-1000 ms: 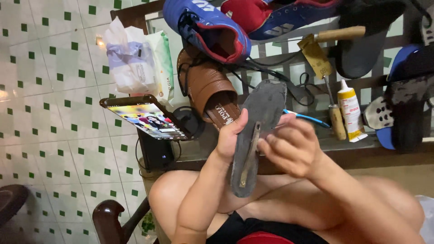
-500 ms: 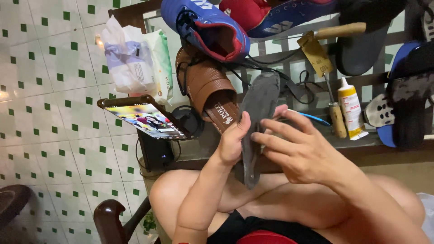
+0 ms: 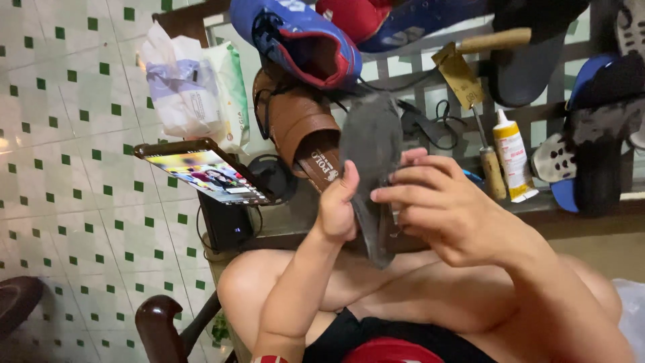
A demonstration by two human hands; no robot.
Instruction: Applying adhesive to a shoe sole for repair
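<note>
Grey sole (image 3: 371, 144) between both hands' fingers (image 3: 403, 195) (upright)

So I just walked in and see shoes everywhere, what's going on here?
A seated person holds a grey shoe sole upright between both hands: the left hand grips its edge, the right hand pinches the other side. Behind it a bench carries a brown sandal, a blue sneaker, a glue bottle and a propped phone.

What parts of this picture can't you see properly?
- Head view: the grey shoe sole is partly covered by the left hand and right hand.
- The blue shoe is cut off by the top edge.
- The phone screen is too small to make out.
</note>
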